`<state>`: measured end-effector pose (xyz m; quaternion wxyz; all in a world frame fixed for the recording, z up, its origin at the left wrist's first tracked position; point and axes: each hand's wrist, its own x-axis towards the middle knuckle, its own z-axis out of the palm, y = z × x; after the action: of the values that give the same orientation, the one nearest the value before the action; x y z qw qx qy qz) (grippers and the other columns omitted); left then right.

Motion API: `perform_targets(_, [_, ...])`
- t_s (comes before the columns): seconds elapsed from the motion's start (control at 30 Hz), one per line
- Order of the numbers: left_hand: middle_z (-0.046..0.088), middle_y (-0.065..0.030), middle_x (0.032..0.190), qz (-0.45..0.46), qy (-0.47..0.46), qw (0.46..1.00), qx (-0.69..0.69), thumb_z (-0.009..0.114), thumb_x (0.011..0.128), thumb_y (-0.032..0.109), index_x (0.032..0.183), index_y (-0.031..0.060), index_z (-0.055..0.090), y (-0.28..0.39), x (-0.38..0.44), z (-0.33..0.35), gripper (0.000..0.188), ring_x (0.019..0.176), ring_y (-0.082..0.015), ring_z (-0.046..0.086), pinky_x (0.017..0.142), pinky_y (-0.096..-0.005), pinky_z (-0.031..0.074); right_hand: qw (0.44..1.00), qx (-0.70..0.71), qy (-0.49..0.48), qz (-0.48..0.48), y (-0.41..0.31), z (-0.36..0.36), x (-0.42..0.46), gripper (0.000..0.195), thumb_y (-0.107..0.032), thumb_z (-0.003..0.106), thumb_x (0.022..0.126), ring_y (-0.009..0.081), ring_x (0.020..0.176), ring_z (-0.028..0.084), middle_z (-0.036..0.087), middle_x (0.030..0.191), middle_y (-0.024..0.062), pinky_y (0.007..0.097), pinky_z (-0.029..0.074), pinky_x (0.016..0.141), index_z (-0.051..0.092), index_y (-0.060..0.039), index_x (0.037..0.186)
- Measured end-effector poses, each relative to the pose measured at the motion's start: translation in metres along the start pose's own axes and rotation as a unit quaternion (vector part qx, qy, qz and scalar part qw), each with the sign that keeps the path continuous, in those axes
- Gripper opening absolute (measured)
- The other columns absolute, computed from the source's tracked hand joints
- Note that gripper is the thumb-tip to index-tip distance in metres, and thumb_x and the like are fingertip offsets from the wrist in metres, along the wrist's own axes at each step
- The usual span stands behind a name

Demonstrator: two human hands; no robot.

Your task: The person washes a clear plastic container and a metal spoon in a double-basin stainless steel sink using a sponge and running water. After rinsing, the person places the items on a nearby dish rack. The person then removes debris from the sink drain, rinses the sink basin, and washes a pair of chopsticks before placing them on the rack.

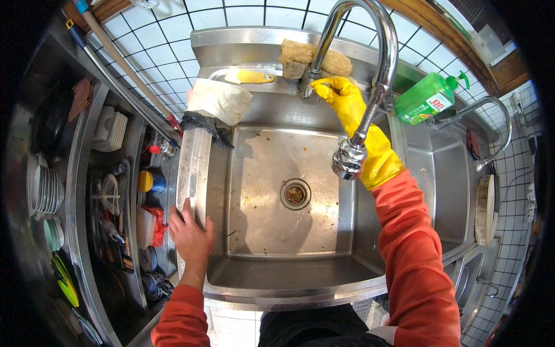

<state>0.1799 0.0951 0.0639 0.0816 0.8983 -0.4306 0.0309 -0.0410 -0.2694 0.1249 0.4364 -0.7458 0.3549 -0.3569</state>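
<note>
My left hand (190, 232) is bare and rests on the left steel rim (190, 173) of the sink, fingers spread. A yellow rubber glove covers my right hand (342, 97), which reaches across to the base of the chrome gooseneck tap (388, 39). Its fingers are curled beside the tap base; whether they grip anything there is hidden. No water runs from the spray head (349, 159). Below lies the wet sink basin (269, 160), with food scraps scattered on its floor and more in the drain strainer (296, 194).
Fibrous scouring pads (338, 63) and a yellow-handled tool (249, 76) lie on the back ledge. A pale cloth (219, 99) and black plastic (208, 128) drape the left rim. A green pump bottle (425, 99) stands right, near a second basin (451, 191). Dish shelves (80, 173) flank the left.
</note>
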Motion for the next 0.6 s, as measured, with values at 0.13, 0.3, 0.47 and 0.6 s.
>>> perform_targets(0.13, [0.040, -0.0249, 0.132, -0.001, 0.000, 1.000, -0.002, 0.067, 0.075, 0.031, 0.136, 0.0116, 0.041, 0.001, 0.000, -0.002, 0.069, 0.121, -0.0417, 0.041, 0.099, -0.0491, 0.036, 1.000, -0.008, 0.007, -0.009, 0.007, 0.000, -0.003, 0.020, -0.015, 0.066, 0.088, 0.0145, 0.083, 0.061, 0.067, 0.093, 0.0058, 0.0274, 0.048, 0.076, 0.068, -0.0020, 0.103])
perform_targets(0.3, [0.040, -0.0245, 0.132, 0.002, 0.007, 1.000, -0.006, 0.067, 0.075, 0.031, 0.136, 0.0118, 0.042, 0.002, 0.000, -0.001, 0.069, 0.122, -0.0412, 0.041, 0.099, -0.0488, 0.036, 0.999, 0.000, 0.026, -0.046, 0.019, 0.001, -0.006, 0.017, -0.009, 0.068, 0.085, 0.0086, 0.079, 0.056, 0.066, 0.087, 0.0004, 0.0231, 0.044, 0.072, 0.070, -0.0049, 0.102])
perform_targets(0.47, [0.040, -0.0244, 0.132, 0.000, 0.001, 1.000, -0.006, 0.067, 0.075, 0.031, 0.135, 0.0119, 0.042, 0.004, 0.000, -0.001, 0.068, 0.122, -0.0408, 0.041, 0.099, -0.0490, 0.037, 0.999, 0.023, 0.005, -0.043, 0.031, -0.004, -0.004, 0.022, -0.011, 0.067, 0.087, 0.0113, 0.083, 0.058, 0.066, 0.092, 0.0022, 0.0250, 0.046, 0.076, 0.067, -0.0046, 0.108])
perform_targets(0.6, [0.040, -0.0237, 0.132, 0.004, 0.005, 1.000, -0.018, 0.068, 0.075, 0.031, 0.135, 0.0125, 0.042, 0.004, 0.000, 0.001, 0.068, 0.123, -0.0402, 0.041, 0.098, -0.0490, 0.037, 0.993, 0.115, 0.030, 0.027, 0.018, -0.043, -0.025, 0.035, -0.024, 0.060, 0.092, 0.0119, 0.089, 0.059, 0.065, 0.108, 0.0059, 0.0258, 0.048, 0.080, 0.059, -0.0043, 0.121])
